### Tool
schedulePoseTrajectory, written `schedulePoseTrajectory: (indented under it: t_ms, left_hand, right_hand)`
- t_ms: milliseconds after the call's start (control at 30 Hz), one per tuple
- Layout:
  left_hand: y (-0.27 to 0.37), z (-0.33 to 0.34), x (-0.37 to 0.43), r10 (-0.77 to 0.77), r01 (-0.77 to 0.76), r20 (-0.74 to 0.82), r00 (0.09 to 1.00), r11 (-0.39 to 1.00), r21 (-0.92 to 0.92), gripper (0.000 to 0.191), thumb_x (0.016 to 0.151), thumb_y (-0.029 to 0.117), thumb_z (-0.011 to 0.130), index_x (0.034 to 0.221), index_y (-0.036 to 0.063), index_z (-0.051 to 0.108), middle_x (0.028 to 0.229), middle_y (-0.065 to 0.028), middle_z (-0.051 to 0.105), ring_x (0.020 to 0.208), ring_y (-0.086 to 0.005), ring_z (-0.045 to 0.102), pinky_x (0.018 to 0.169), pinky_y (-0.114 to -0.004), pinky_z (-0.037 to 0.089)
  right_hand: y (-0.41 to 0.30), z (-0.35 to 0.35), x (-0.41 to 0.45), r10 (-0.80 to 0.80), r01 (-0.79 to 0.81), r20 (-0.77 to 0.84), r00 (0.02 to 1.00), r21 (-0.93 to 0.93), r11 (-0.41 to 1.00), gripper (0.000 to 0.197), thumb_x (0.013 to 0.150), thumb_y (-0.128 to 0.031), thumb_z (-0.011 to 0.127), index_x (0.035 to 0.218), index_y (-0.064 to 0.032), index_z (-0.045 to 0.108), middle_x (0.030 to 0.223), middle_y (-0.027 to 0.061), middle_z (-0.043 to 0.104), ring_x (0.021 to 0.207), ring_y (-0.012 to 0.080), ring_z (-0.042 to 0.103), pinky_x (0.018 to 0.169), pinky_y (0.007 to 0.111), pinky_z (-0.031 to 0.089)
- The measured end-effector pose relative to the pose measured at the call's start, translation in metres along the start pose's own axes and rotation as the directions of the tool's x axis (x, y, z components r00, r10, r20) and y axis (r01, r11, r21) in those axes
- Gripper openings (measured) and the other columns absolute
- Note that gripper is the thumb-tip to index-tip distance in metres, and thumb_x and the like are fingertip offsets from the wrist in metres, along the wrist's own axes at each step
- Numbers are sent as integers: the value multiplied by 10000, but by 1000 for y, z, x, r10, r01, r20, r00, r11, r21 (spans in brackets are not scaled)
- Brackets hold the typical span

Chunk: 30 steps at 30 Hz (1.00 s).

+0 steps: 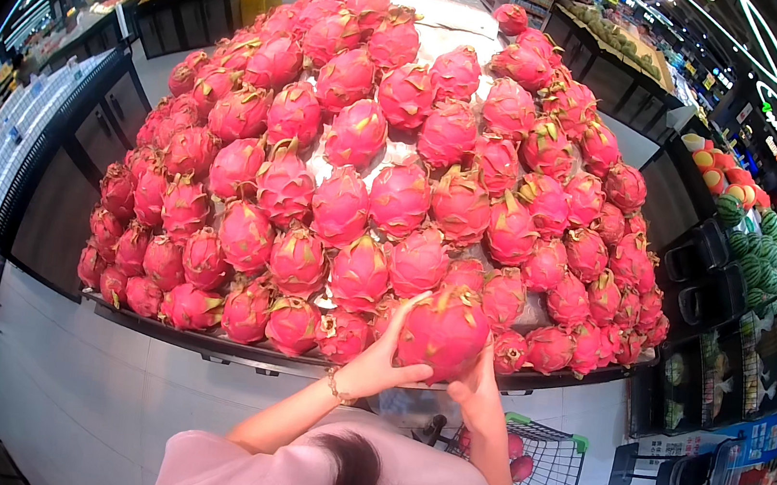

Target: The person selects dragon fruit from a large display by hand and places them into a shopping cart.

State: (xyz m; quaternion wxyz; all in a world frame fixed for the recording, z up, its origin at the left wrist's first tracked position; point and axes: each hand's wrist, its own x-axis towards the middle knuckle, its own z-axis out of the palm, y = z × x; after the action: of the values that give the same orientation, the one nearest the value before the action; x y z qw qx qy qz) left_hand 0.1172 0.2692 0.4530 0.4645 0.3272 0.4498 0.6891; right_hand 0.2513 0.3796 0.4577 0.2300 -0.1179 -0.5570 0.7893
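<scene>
Between my two hands is a large red dragon fruit (444, 336), lifted above the front edge of a fruit display. My left hand (385, 362) grips its left side, with the thumb below; a bead bracelet circles that wrist. On the fruit's right side rests my right hand (479, 384), its fingers partly hidden behind it. Many more dragon fruits (340, 206) are heaped in rows on the sloped stand beyond, their scales green-tipped. Just past the held fruit, a dragon fruit (504, 297) lies partly covered from view.
A dark rim (201, 345) bounds the stand's front. At my right stands a wire shopping cart (541, 483) with a few red fruits (521, 467) inside. Watermelons (759, 248) sit on a display further right. Dark cabinets (78, 161) flank the left side.
</scene>
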Motion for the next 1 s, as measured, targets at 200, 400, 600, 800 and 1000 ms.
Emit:
schedulePoseTrajectory:
  t_ms: [200,400,600,800,1000]
  left_hand:
    - [32,-22,0,125,-180,145,982,863,473,1050,822,129,606,1353,123,-299,1482,-199,59,1349,-284,190,1074,-398,236]
    - [38,-80,-7,467,-52,-167,868,420,906,679,786,127,602,1381,48,285,1432,-186,253,1335,-389,182,1085,-455,177]
    - [-1,-111,-44,493,155,-264,829,252,955,635,740,152,601,1332,76,386,1425,-184,246,1310,-473,134,1037,-549,199]
    - [-31,-115,-54,478,203,-298,826,241,949,657,740,169,594,1354,113,367,1458,-185,182,1300,-464,159,1031,-558,197]
    - [-30,-121,-47,511,202,-274,814,194,960,580,738,161,588,1301,117,454,1436,-162,257,1289,-432,217,1012,-521,249]
  right_hand:
    - [11,3,43,177,-114,-142,974,367,923,756,772,-163,675,1382,-81,236,1319,106,410,1209,259,427,995,421,385]
    - [-39,-23,118,-31,81,-214,976,231,970,668,800,-320,658,1328,-60,343,1290,107,462,1176,260,462,982,427,396]
    - [-114,-26,247,-513,452,-186,838,-288,844,620,796,-212,673,1295,-49,343,1245,89,473,1152,227,474,982,378,386]
    - [-139,-6,374,-749,553,17,662,-686,472,835,656,-249,803,1275,-6,299,1205,147,461,1104,217,486,951,332,400]
    - [-145,17,482,-702,448,-15,712,-760,471,972,562,-409,826,1270,16,313,1200,187,490,1100,245,514,934,333,421]
